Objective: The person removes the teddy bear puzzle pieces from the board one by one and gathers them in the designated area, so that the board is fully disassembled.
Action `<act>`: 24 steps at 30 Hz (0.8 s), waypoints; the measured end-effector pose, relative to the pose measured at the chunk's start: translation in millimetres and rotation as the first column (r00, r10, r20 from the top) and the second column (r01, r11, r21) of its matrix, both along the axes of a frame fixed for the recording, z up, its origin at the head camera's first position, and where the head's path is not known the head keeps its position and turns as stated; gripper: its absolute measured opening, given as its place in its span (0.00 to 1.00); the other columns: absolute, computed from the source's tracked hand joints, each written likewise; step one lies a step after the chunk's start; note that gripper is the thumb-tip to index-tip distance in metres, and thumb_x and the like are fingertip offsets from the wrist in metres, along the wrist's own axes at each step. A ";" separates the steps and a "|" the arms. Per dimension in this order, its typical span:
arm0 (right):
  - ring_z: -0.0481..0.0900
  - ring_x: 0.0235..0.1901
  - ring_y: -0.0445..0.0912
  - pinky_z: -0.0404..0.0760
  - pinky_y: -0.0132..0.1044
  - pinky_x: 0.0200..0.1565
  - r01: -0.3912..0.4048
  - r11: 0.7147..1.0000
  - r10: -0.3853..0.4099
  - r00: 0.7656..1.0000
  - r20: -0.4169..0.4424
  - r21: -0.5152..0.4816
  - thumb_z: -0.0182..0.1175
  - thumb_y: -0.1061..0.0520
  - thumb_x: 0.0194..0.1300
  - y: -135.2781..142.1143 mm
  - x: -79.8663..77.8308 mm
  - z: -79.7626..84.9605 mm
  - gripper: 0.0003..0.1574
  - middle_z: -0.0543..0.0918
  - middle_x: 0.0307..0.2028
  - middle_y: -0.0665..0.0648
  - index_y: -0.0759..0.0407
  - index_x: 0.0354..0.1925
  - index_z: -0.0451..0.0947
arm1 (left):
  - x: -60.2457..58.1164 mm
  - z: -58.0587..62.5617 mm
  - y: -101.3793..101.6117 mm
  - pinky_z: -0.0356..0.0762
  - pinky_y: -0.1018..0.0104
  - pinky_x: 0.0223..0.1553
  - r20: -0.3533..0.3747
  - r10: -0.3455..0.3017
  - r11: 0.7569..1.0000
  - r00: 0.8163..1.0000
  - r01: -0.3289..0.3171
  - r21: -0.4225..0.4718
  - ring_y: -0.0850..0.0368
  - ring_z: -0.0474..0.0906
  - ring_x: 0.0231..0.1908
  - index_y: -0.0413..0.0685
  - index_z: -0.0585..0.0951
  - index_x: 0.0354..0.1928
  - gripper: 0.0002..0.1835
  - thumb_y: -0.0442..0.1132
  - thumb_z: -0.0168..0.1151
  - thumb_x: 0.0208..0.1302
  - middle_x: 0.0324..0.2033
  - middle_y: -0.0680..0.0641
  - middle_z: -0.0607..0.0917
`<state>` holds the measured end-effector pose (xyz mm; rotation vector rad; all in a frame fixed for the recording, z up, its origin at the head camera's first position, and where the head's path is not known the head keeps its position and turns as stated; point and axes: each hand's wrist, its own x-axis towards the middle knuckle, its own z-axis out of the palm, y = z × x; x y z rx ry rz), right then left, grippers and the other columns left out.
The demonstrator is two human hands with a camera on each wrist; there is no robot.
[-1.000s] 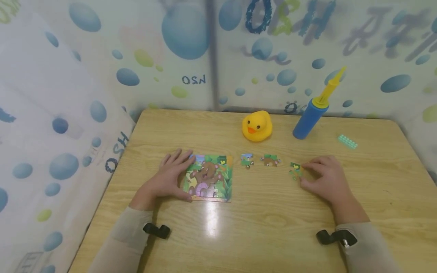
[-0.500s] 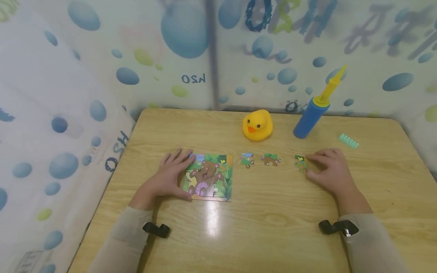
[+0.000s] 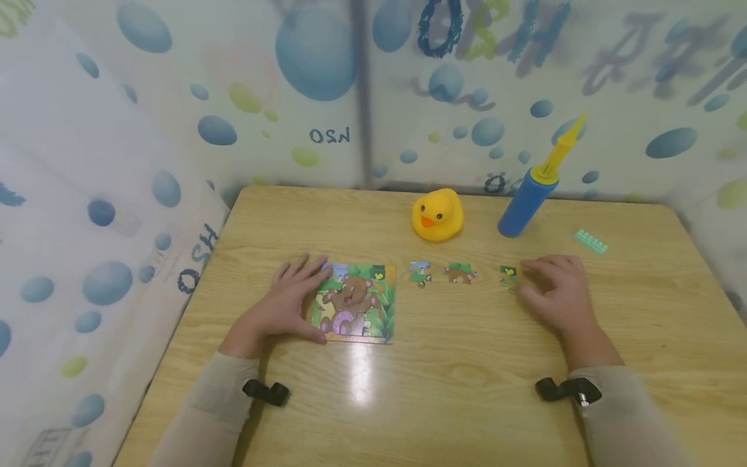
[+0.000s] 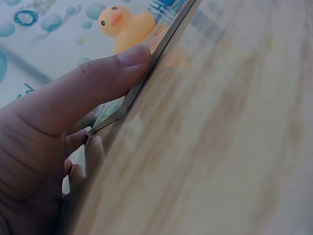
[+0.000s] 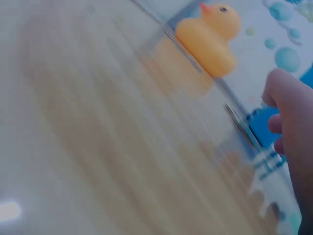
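Puzzle piece (image 3: pixel 508 272), the rightmost, lies on the bench (image 3: pixel 438 389) a bit farther right and back than a second ago, with more space to the middle piece (image 3: pixel 460 274). We see the right grip (image 3: pixel 557 288) just beside it, fingers bent, narrow, pinching nothing that we can see. Left grip (image 3: pixel 281 301) matches before: spread wide, touching the left side of the bear puzzle (image 3: pixel 355 305). Bear puzzle, left piece (image 3: pixel 419 272), yellow duck (image 3: pixel 437 216) and blue pump (image 3: pixel 522 206) look unmoved.
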<state>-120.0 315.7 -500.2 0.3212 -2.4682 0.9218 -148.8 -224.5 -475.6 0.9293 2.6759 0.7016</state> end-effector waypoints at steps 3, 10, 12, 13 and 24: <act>0.72 0.46 0.64 0.66 0.57 0.50 0.038 0.999 -0.038 0.999 -0.010 -0.004 0.67 0.57 0.53 -21.7 -0.3 2.5 0.19 0.86 0.38 0.66 0.67 0.42 0.90 | 0.0 0.1 -1.9 0.26 0.27 0.75 -0.007 0.002 1.000 1.000 -0.002 0.001 0.30 0.34 0.82 0.43 0.58 0.84 0.76 0.73 0.84 0.37 0.85 0.40 0.51; 0.74 0.42 0.63 0.68 0.53 0.48 -0.011 1.000 0.008 0.996 -0.094 -0.028 0.68 0.55 0.56 -72.6 -3.1 2.8 0.16 0.87 0.36 0.64 0.65 0.38 0.91 | 0.0 3.5 -2.7 0.26 0.27 0.75 -0.015 0.002 1.000 1.000 -0.002 -0.003 0.30 0.35 0.82 0.43 0.59 0.84 0.77 0.74 0.84 0.37 0.85 0.40 0.51; 0.75 0.43 0.62 0.69 0.53 0.48 -0.042 0.999 0.040 0.995 -0.094 -0.023 0.68 0.56 0.56 -85.0 -3.9 3.5 0.14 0.87 0.36 0.62 0.64 0.37 0.91 | -0.4 3.4 -2.9 0.26 0.27 0.75 -0.018 0.003 1.000 1.000 -0.003 -0.002 0.30 0.35 0.82 0.43 0.58 0.84 0.77 0.74 0.84 0.36 0.85 0.40 0.51; 0.75 0.43 0.61 0.69 0.53 0.49 -0.055 0.998 0.054 0.995 -0.090 -0.015 0.68 0.56 0.55 -90.6 -4.2 3.6 0.13 0.88 0.36 0.62 0.64 0.37 0.91 | -0.6 3.1 -2.9 0.26 0.27 0.75 -0.019 0.003 1.000 1.000 -0.003 -0.005 0.30 0.35 0.82 0.43 0.58 0.84 0.77 0.74 0.84 0.36 0.85 0.40 0.51; 0.76 0.45 0.59 0.73 0.54 0.52 -0.137 0.990 0.139 0.987 -0.085 0.040 0.70 0.52 0.56 -139.0 -2.9 0.0 0.15 0.87 0.38 0.58 0.60 0.39 0.91 | -0.3 -2.1 -2.1 0.24 0.31 0.77 -0.006 0.004 0.999 1.000 -0.004 -0.035 0.33 0.33 0.83 0.47 0.56 0.85 0.78 0.76 0.82 0.36 0.85 0.43 0.49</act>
